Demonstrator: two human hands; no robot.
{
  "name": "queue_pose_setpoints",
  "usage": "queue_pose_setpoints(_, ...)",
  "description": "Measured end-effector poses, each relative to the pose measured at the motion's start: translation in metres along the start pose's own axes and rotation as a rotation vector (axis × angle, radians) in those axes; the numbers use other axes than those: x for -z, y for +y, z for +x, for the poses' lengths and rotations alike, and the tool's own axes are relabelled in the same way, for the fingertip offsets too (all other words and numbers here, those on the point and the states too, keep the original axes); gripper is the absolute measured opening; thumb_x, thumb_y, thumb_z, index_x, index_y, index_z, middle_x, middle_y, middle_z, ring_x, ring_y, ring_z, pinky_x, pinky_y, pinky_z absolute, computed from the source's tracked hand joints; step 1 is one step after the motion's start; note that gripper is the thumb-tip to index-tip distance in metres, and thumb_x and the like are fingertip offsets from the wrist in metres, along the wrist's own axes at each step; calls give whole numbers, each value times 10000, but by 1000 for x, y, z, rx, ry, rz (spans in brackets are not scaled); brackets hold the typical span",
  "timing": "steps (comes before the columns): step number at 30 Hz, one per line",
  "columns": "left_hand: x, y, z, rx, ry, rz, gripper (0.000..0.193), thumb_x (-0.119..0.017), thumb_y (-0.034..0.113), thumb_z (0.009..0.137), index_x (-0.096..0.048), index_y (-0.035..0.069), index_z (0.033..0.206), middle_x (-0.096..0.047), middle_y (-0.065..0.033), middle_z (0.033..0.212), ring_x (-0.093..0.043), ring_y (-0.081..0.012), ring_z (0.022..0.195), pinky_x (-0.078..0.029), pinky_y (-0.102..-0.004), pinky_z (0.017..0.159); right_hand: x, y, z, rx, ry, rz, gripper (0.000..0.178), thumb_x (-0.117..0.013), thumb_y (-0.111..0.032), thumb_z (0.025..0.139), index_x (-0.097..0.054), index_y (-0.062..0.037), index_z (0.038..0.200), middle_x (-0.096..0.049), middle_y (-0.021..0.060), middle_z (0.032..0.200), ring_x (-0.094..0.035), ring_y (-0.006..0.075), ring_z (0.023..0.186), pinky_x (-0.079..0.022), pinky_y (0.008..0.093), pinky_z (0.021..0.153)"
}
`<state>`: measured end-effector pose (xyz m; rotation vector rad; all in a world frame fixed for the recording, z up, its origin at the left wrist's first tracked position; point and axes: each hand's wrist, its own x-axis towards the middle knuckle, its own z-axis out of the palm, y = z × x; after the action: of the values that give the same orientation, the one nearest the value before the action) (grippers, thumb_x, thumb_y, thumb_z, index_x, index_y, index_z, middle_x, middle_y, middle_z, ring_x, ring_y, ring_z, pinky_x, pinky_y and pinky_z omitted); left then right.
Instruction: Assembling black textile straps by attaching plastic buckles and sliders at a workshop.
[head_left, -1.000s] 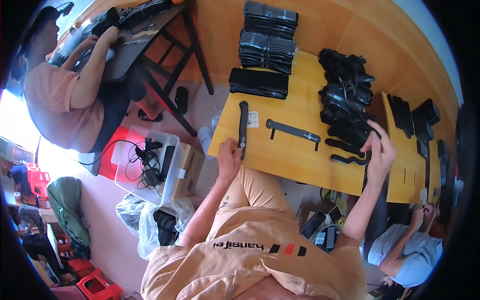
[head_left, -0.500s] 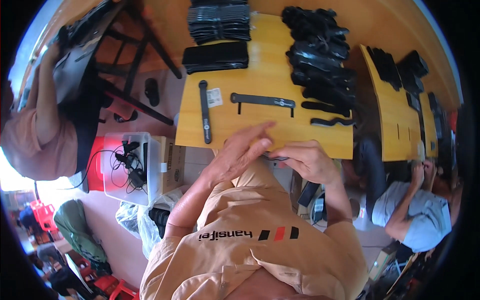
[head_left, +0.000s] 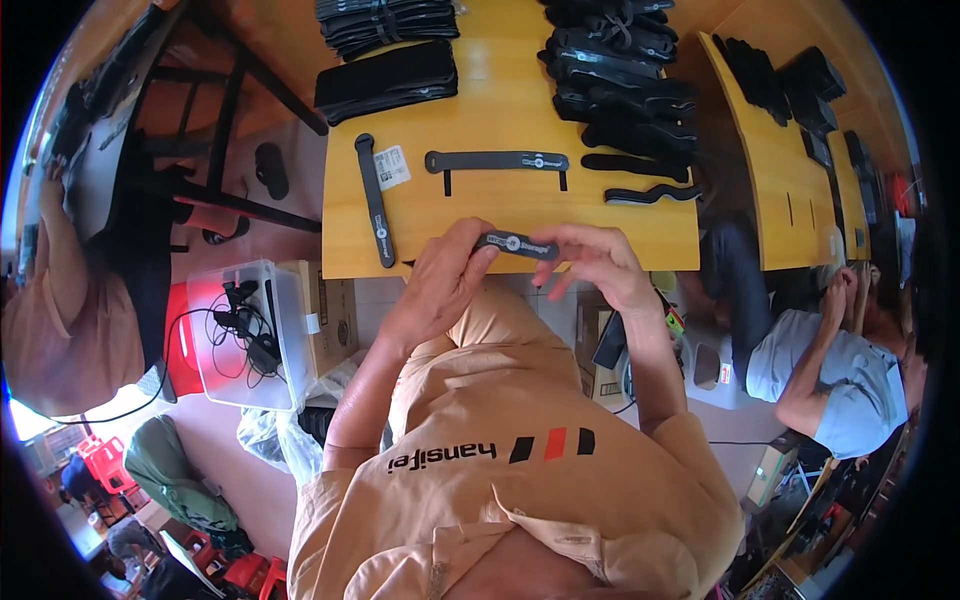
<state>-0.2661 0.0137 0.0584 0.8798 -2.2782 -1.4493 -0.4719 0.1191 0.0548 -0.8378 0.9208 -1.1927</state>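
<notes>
A short black strap (head_left: 515, 246) with pale print on it is stretched between my hands, just in front of the table's near edge. My left hand (head_left: 445, 280) closes on its left end with thumb and fingers. At the other end, my right hand (head_left: 605, 268) pinches the strap's tip, and its lower fingers hang loosely apart. Beyond them on the table, another black strap (head_left: 495, 162) lies crosswise, above two short dark marks. A third strap (head_left: 375, 200) lies lengthwise on the left, beside a white printed label (head_left: 392, 168).
The yellow table (head_left: 500, 95) carries stacks of black straps (head_left: 388, 82) at the far left and bundled straps (head_left: 620, 80) on the right. A clear bin of cables (head_left: 245, 335) stands at the lower left. Another person (head_left: 830, 370) sits at a table on the right.
The strap has come up from below the table edge and now shows its printed face. My left hand has closed on one end. The view has shifted slightly.
</notes>
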Motion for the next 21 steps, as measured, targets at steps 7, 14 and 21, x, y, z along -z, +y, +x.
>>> queue_pose_setpoints(7,-13,-2,4,-163,114,271,213,-503,156,891,-498,16,1051,-514,-169,867,-487,-349,809,-383,-397,791,-2,21,9,-38,245,-88,201,-543,-55,885,-596,19,1064,-606,58,744,-596,96,614,-489,197,530)
queue_pose_setpoints(14,10,-32,0,-160,31,300,165,-548,138,866,-540,8,967,-550,-134,833,-526,-311,798,-402,-361,732,17,28,5,-81,500,-339,142,-603,-112,875,-633,25,901,-584,28,615,-541,57,480,-438,178,425)
queue_pose_setpoints(21,28,-67,6,77,-134,-53,132,-603,97,848,-564,-17,904,-504,1,690,-454,-60,673,-388,-231,590,38,41,11,-138,430,-158,97,-606,-71,862,-616,20,893,-606,39,657,-566,76,496,-467,190,455)
